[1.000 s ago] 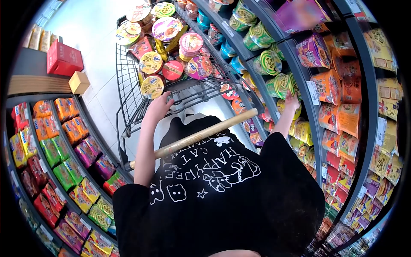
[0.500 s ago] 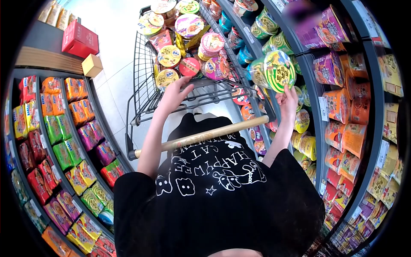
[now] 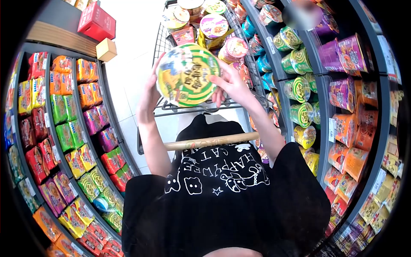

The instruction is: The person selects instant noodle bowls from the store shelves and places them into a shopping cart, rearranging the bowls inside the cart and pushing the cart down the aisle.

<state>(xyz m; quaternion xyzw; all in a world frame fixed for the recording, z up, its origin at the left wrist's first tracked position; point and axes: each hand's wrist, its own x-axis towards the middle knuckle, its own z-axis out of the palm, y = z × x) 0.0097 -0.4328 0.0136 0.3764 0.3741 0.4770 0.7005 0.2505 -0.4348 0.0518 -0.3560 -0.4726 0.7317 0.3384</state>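
A green and yellow noodle cup (image 3: 188,76) is held lid up between both hands, above the near end of the shopping cart (image 3: 159,43). My left hand (image 3: 149,88) presses on the cup's left side, its fingers partly hidden behind it. On the right side, my right hand (image 3: 231,85) grips the cup with the thumb over the lid's edge. Other cups and packets lie in the cart beyond, among them a pink-lidded cup (image 3: 235,47) and a purple-rimmed cup (image 3: 213,25). The cart's wooden handle (image 3: 212,141) crosses in front of the black shirt.
Shelves of cups, including green cups (image 3: 296,61) and orange cups (image 3: 343,128), run along the right. On the left are shelves of bagged noodles (image 3: 64,132). A red box (image 3: 97,21) and a small yellow box (image 3: 106,50) stand at the upper left.
My right hand has taken the green cup from the right shelf and carried it left over the cart. My left hand has come up from the cart's near edge onto the cup.
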